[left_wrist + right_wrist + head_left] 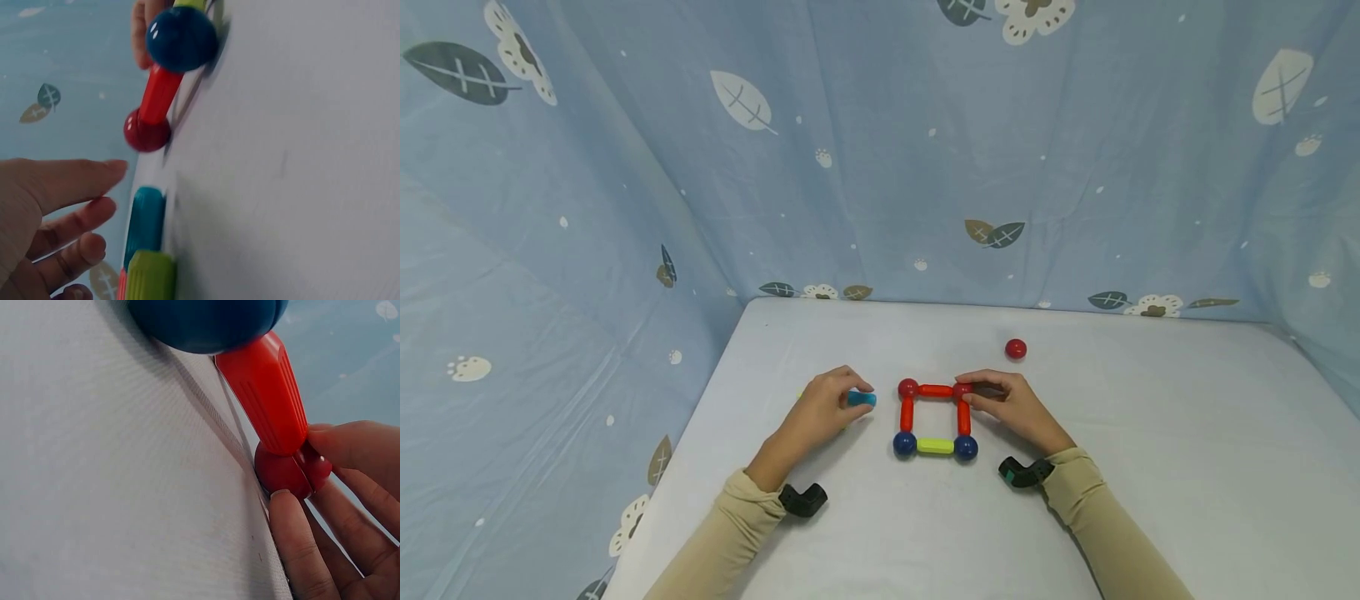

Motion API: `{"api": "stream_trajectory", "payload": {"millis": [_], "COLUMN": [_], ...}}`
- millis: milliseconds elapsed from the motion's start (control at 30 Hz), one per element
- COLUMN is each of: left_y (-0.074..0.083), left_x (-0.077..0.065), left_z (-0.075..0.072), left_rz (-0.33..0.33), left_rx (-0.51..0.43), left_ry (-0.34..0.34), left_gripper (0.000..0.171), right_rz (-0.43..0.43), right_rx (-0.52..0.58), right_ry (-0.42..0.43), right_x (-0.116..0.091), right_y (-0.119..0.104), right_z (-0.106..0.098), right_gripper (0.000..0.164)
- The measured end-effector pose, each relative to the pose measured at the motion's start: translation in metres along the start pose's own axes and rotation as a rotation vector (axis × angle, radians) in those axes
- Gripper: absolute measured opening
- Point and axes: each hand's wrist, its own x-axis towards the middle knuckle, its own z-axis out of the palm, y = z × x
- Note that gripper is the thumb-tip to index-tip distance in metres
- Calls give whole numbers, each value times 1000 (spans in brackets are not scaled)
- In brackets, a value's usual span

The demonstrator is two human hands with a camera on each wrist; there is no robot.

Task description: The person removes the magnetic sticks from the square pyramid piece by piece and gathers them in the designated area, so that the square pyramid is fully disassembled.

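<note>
A square of magnetic sticks and balls lies on the table, with three red sticks (936,391), a lime stick (936,447), two red balls at the far corners and two blue balls (966,447) at the near ones. My right hand (1011,408) pinches the far right red ball (281,472) between thumb and fingers. Left of the square, my left hand (823,404) is beside a light blue stick (145,219). In the left wrist view its thumb and fingers are spread, apart from that stick. Close by are a lime stick (150,275) and a sliver of red.
Beyond the square, a loose red ball (1016,348) sits on the white table (1150,433). A blue patterned cloth (887,167) hangs behind the table and along its left side. Each wrist carries a small black camera (803,500).
</note>
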Motion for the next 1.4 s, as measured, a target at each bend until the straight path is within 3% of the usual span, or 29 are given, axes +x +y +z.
{"api": "stream_trajectory", "payload": {"millis": [200, 367, 533, 667, 867, 1400], "left_y": [10, 24, 38, 39, 39, 44], "left_x": [2, 17, 36, 40, 42, 46], "left_z": [12, 28, 45, 54, 55, 59], "left_rz": [42, 52, 50, 12, 7, 44], "left_rx": [-64, -84, -6, 56, 33, 28], "left_ry": [1, -13, -125, -166, -112, -137], "left_gripper": [23, 32, 41, 31, 21, 19], "right_rz": [1, 27, 19, -22, -42, -23], "right_rx": [-7, -10, -11, -13, -30, -35], "right_ry": [8, 16, -9, -35, -31, -58], "right_x": [-1, -2, -2, -1, 2, 0], "right_y": [-1, 1, 6, 5, 1, 0], "right_z": [1, 1, 5, 8, 6, -1], "right_gripper": [31, 30, 28, 27, 22, 21]}}
